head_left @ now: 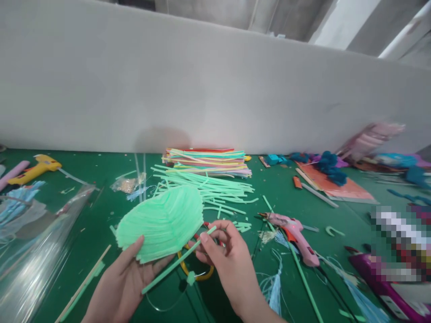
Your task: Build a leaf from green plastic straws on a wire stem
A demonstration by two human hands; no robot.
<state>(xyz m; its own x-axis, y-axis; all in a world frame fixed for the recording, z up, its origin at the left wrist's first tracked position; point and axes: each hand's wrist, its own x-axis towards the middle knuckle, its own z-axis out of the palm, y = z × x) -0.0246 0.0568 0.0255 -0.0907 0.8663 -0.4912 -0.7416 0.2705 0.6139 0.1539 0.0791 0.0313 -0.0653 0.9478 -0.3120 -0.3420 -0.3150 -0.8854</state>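
My left hand point(124, 278) is closed on a mint-green fan-shaped piece point(161, 220) made of pipe cleaners laid side by side, thumb on top and fingers beneath. Between the thumb and fingers of my right hand point(229, 260) is a single green pipe cleaner point(178, 260), slanting down toward the left palm. Partly hidden below them lie scissors point(183, 267) with yellow-and-red handles and a clear loop of thread or wire. Just beyond the fan is a loose heap of green pipe cleaners point(215, 186).
Multicoloured pipe cleaners point(205, 161) lie bundled by the white partition point(215, 89). A pink glue gun point(296, 235) rests on the right, a yellow glue gun point(37, 168) at far left. Light-blue tassels point(274, 287), an orange sheet point(350, 186) and plastic wrap point(37, 264) are spread about the green table point(114, 224).
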